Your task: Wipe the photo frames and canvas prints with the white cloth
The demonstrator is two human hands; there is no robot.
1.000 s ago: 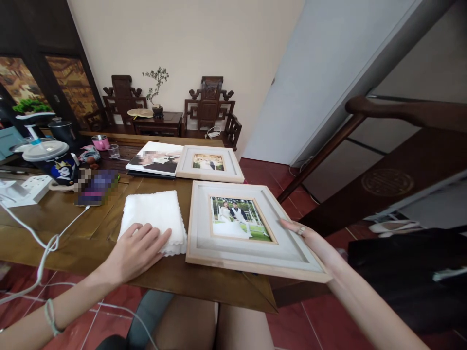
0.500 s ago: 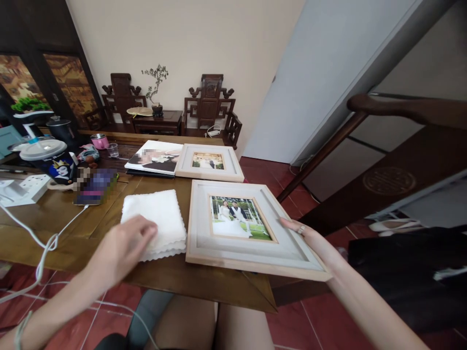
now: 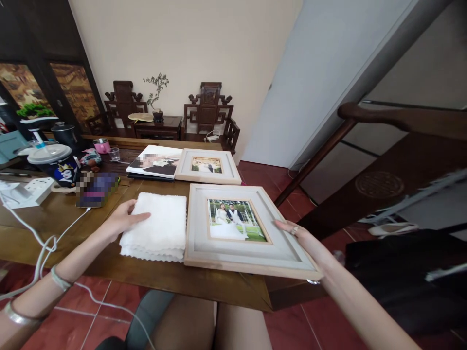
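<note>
Head view: picture frame [image 3: 233, 248] was seen at the near end of the tabletop [image 3: 207, 284], right part jutting past the edge. It was grasped at that side by the right hand [image 3: 306, 240], thumb on the face. White folded cloth [image 3: 158, 228] was lying just left of it; its left edge was touched by the left hand [image 3: 122, 216], thumb on top, fingers partly hidden, so a firm grip couldn't be told. Step judged: cloth being handled, frame steadied. For any lift, a secure cloth pinch seemed called for, frame kept supported.
</note>
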